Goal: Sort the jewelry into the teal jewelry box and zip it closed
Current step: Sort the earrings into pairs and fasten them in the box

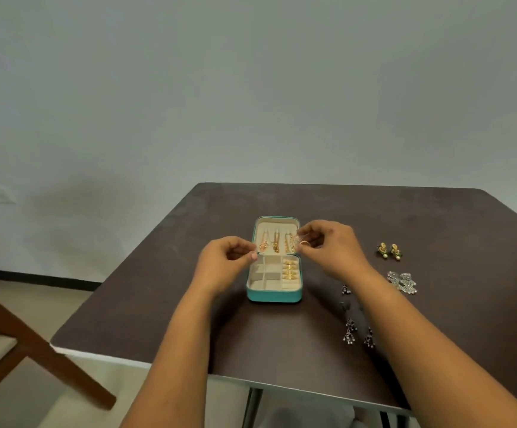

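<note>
Dark drop earrings (357, 333) noted nearest, at 4 o'clock from box, on table (158, 304). Teal jewelry box (274, 274) lies open mid-table; gold rings (289, 270) seated in base. Left hand (224, 264) and right hand (328, 245) each pinched, fine chain apparently stretched between; hardly visible. Chain judged light, limp, snag-prone: best taken by ends. Gold earrings (390, 251) observed at 3 o'clock.

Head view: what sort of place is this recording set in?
Probably a plain room in a home or office, not a workshop: a dark brown table against a bare pale wall, a wooden chair at the left, and tiled floor with dark skirting.
</note>
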